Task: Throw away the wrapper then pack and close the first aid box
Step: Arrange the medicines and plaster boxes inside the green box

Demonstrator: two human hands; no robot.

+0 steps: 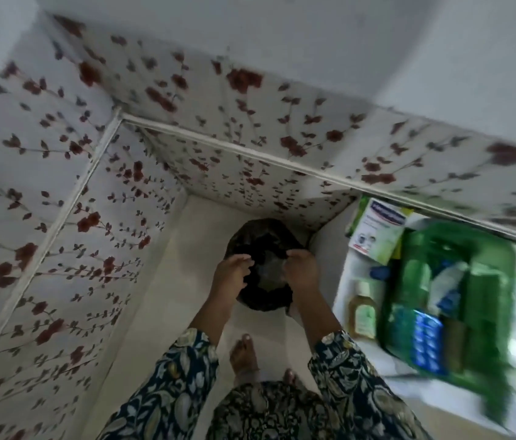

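A bin lined with a black bag [263, 239] stands on the floor in the corner below me. My left hand [231, 269] and my right hand [302, 269] are both over its mouth, fingers curled at the bag's edge. Between them lies something pale and crumpled [271, 269], too blurred to tell whether it is the wrapper. The green first aid box [450, 300] lies open on the white counter [345, 293] to the right, with a blue blister pack [426, 342] and other supplies inside.
Beside the box stand an amber bottle [361, 311] and a white-and-green carton [377, 231]. Floral-patterned walls [69, 192] close in the corner on the left and behind. My bare feet [244, 354] stand on the pale floor near the bin.
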